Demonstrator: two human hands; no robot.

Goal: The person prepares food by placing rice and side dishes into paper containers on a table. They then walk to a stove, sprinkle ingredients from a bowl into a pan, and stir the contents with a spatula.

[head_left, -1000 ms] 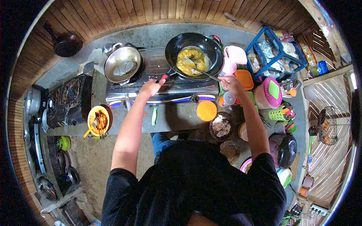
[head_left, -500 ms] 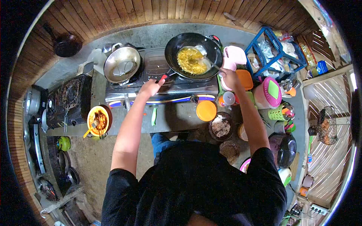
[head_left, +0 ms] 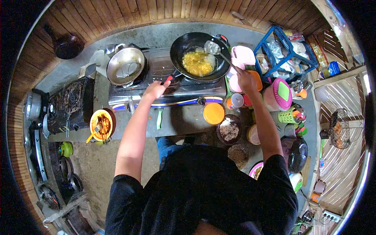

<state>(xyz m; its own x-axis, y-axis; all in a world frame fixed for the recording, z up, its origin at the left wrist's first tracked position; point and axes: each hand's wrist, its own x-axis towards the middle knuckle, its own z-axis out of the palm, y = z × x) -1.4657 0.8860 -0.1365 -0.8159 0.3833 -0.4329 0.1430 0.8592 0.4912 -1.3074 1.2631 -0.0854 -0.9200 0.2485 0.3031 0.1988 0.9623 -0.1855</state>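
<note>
A black wok [head_left: 178,51] sits on the right side of the metal stove [head_left: 164,92], with yellow food [head_left: 197,64] in its bottom. My left hand [head_left: 156,89] is closed round the wok's red and black handle [head_left: 169,78]. In my right hand [head_left: 246,80] is the handle of a metal spatula [head_left: 212,47]; its blade is raised at the upper right inside of the wok, above the food. On the stove's left side stands a silver pan [head_left: 126,65].
An orange lidded tub [head_left: 214,113], a dark bowl [head_left: 228,135] and a green-handled knife [head_left: 159,119] lie before the stove. Pink containers [head_left: 243,55] and a blue basket [head_left: 270,37] stand right; a yellow bowl [head_left: 101,124] and black grill [head_left: 72,98] left.
The spatula has come up out of the yellow food to the wok's upper right side. My right hand has shifted slightly, while my left hand stays on the wok handle.
</note>
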